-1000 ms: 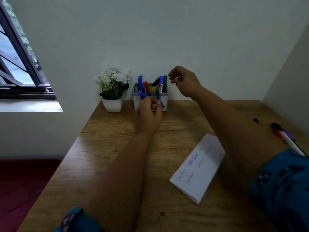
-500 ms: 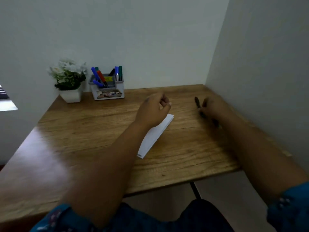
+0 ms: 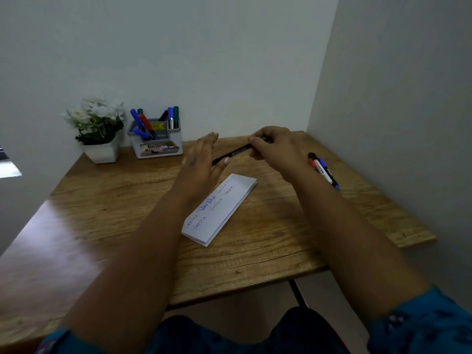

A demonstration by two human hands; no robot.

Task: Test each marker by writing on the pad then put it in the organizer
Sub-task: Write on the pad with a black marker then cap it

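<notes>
My right hand (image 3: 277,150) grips a dark marker (image 3: 235,152) by its green-capped end, holding it level above the table. My left hand (image 3: 201,162) is spread with fingers apart, and its thumb touches the marker's other end. Below the hands lies the white pad (image 3: 222,208) with several handwritten words in blue and green. The grey organizer (image 3: 157,141) stands at the back by the wall with several blue, red and green markers upright in it.
Loose markers (image 3: 323,169), red, blue and black, lie on the wooden table (image 3: 115,213) near the right wall. A white pot of white flowers (image 3: 98,129) stands left of the organizer. The table's front edge is close to my lap.
My right hand has picked up a marker from the right side and brought it toward the middle. My left hand has opened and risen to meet it. The view has tilted slightly.
</notes>
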